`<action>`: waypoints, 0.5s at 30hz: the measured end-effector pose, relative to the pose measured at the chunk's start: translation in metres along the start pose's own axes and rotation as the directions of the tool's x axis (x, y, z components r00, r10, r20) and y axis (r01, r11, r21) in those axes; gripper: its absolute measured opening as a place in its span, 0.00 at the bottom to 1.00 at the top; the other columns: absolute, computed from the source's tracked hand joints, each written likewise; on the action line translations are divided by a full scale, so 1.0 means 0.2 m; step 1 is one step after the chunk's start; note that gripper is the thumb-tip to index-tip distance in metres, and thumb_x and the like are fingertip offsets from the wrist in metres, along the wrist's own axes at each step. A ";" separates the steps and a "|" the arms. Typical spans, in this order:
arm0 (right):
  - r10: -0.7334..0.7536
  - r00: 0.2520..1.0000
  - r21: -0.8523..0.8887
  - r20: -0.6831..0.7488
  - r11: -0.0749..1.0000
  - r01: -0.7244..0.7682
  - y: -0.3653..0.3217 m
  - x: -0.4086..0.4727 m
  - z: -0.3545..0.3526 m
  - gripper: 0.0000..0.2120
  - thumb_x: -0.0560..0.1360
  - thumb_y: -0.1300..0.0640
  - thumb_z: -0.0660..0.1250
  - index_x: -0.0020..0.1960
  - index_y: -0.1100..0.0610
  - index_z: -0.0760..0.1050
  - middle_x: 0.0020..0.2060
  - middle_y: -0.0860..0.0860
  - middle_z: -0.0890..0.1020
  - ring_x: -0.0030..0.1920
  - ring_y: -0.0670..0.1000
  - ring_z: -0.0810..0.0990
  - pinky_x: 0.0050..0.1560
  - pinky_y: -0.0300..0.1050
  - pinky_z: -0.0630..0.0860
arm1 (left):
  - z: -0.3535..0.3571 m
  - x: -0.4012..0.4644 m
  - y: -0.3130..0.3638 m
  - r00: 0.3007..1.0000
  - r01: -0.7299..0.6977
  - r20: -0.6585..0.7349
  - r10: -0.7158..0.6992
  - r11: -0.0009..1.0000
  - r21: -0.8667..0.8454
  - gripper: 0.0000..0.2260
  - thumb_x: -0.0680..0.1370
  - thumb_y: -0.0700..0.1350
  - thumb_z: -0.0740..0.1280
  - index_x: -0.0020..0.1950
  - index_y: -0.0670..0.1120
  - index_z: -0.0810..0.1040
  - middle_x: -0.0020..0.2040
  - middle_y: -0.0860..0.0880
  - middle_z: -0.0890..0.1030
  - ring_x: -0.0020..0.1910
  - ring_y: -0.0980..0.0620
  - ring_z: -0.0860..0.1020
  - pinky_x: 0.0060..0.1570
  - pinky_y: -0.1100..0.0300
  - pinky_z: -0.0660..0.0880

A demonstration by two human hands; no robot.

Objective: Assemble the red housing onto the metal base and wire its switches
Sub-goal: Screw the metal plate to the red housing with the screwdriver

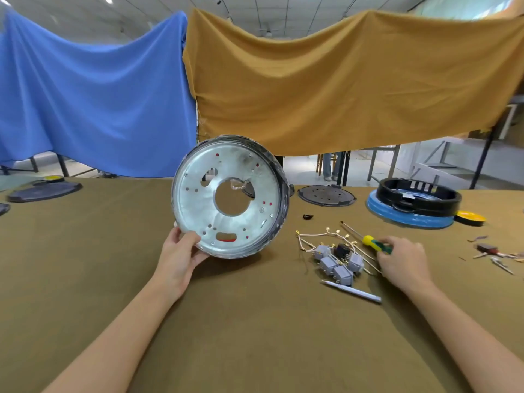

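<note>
A round metal base with a large centre hole stands tilted on its edge at the table's middle. Red shows through its small holes and slot, and a dark plastic-wrapped rim runs round its far side. My left hand grips its lower left rim, thumb on the metal face. To the right lies a cluster of grey switches with cream wires and gold terminals. My right hand curls round the green and yellow handle of a screwdriver lying beside the switches.
A grey pen lies in front of the switches. A black perforated disc sits behind them. A black ring on a blue base stands far right, with a yellow lid. Small parts lie at the right edge. Dark lids lie far left.
</note>
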State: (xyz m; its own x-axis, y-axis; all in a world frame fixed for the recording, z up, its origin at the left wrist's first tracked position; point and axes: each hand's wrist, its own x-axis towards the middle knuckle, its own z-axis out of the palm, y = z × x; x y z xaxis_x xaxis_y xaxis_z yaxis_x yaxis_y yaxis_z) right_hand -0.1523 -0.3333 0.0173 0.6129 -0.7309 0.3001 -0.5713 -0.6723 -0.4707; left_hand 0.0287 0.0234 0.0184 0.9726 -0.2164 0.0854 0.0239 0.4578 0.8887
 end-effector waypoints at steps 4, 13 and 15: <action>-0.083 0.987 0.025 -0.135 0.996 0.087 -0.10 -0.06 -0.04 0.18 0.79 0.53 0.66 0.67 0.57 0.75 0.61 0.59 0.77 0.64 0.60 0.68 0.64 0.55 0.68 | 0.01 -0.01 -0.01 1.000 -0.010 0.019 0.009 0.998 0.056 0.16 0.80 0.33 0.59 0.65 0.45 0.74 0.59 0.45 0.83 0.50 0.50 0.85 0.43 0.55 0.83; -0.429 0.890 0.467 0.152 0.825 0.318 -0.65 -0.19 -0.10 0.23 0.80 0.39 0.59 0.70 0.49 0.66 0.43 0.45 0.79 0.41 0.44 0.79 0.37 0.39 0.71 | 0.01 -0.03 -0.01 0.992 -0.087 0.098 0.076 0.989 0.122 0.18 0.80 0.33 0.53 0.62 0.44 0.77 0.55 0.46 0.86 0.54 0.49 0.84 0.45 0.56 0.83; -0.444 0.878 0.489 0.177 0.814 0.313 -0.71 -0.17 -0.07 0.11 0.82 0.46 0.59 0.59 0.51 0.70 0.42 0.46 0.80 0.36 0.43 0.79 0.30 0.33 0.71 | 0.01 -0.03 -0.01 0.992 -0.081 0.106 0.068 0.990 0.118 0.17 0.79 0.32 0.54 0.61 0.44 0.77 0.54 0.45 0.86 0.54 0.48 0.84 0.46 0.54 0.83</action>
State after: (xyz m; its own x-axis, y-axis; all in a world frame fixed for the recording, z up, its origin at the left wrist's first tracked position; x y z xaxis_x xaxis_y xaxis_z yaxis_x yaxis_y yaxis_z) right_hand -0.0987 -0.2143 0.0853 0.8886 -0.3228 0.3260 -0.0060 -0.7187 -0.6953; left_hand 0.0227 0.0228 0.0169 0.9418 -0.2751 0.1931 -0.0821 0.3688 0.9259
